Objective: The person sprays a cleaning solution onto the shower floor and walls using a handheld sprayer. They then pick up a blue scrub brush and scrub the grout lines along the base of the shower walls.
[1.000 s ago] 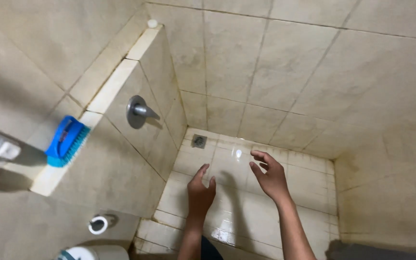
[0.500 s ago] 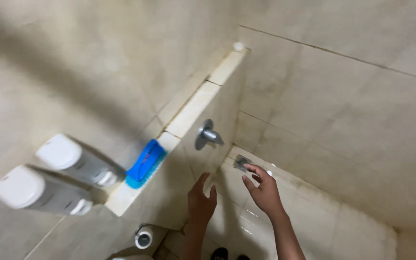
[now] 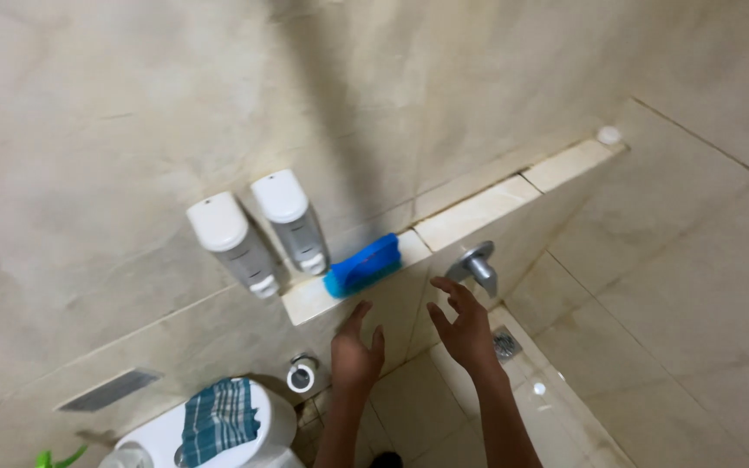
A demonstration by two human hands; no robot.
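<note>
Up on the tiled ledge [image 3: 478, 212] lies a blue scrubbing brush [image 3: 363, 265], resting on its side near the ledge's left end, just right of two wall-mounted dispensers; the person's left hand [image 3: 356, 354] is raised below it with fingers spread and thumb out, holding nothing, its fingertips close under the ledge's front face but not touching the brush; the right hand [image 3: 464, 325] is lifted a little further right, palm turned inward, fingers loosely splayed and likewise empty, near a metal lever tap [image 3: 476, 263] that juts from the tiled wall under the ledge; both forearms rise from the bottom edge of the view.

The two dispensers [image 3: 257, 230] have white caps and grey bodies and hang side by side on the wall, tilted in the view, the right one just beside the brush; further along the ledge, at its far right end, sits a small round white thing [image 3: 608, 134], too small to make out; below the ledge a round metal fitting [image 3: 302, 375] shows on the wall, and a floor drain [image 3: 505, 344] lies in the tiled floor just behind the right hand; at the lower left a white toilet tank [image 3: 266, 429] carries a folded checked cloth [image 3: 218, 419] in blue-green and white; a grey rectangular plate [image 3: 108, 389] is set into the wall to the left.
</note>
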